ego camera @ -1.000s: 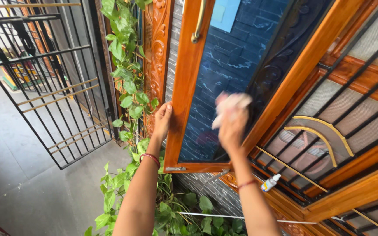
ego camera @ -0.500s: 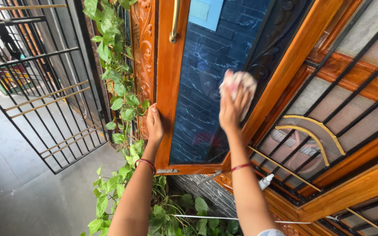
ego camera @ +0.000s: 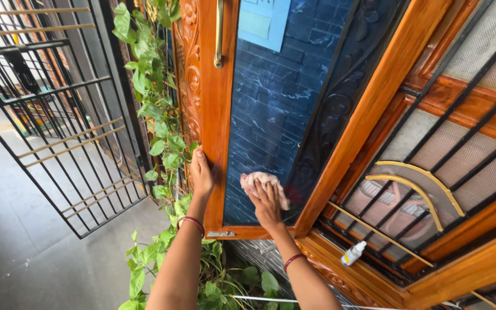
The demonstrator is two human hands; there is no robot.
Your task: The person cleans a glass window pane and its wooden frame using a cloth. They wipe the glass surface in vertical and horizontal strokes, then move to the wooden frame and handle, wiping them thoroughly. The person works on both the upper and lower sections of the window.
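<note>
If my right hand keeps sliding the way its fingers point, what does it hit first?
The right hand points up and slightly left across the dark glass pane, pressing a pinkish cloth. The glass ahead looks free up to the light blue paper, probably the first thing met.
</note>
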